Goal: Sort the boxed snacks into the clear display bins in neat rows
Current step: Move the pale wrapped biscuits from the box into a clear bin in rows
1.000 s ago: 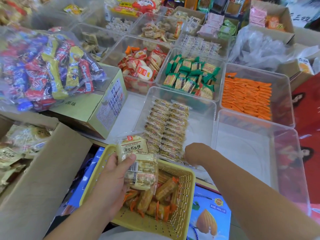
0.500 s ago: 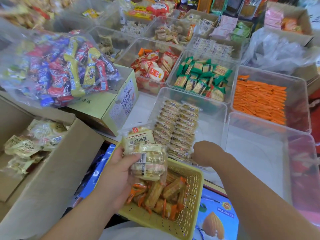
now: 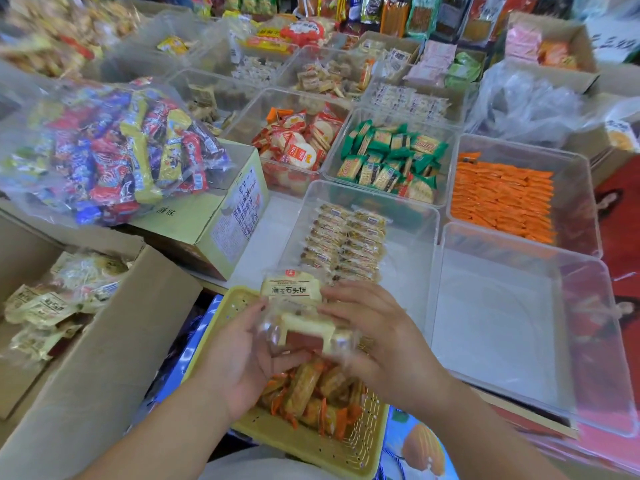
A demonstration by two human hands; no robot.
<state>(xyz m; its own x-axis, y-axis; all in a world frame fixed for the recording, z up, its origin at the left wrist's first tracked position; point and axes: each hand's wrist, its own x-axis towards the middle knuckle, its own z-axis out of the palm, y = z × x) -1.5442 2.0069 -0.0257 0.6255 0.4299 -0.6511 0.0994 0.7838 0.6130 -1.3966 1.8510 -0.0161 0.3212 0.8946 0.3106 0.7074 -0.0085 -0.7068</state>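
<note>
Clamping the snack pack [image 3: 298, 315], left hand [image 3: 242, 355] at 9 o'clock, right hand [image 3: 381, 344] at 3; its long axis points label-first to 12.

snack packet [image 3: 304, 329]: lower half blurred | top-left snacks [image 3: 52, 32]: blurred, unreadable

Pale green cardboard carton [image 3: 204, 220] printed with dark characters, on the bench left of centre. On top of it and bulging past its left edge, a big clear plastic bag [image 3: 104, 150] stuffed with red, blue and yellow wrapped bars. Below and right of the carton, a blue printed box [image 3: 420, 448] with an almond picture. Far right of the carton, a red printed sheet [image 3: 616, 237] showing dark-haired figures. Beyond the carton to the upper right, crumpled clear plastic film [image 3: 519, 102].
</note>
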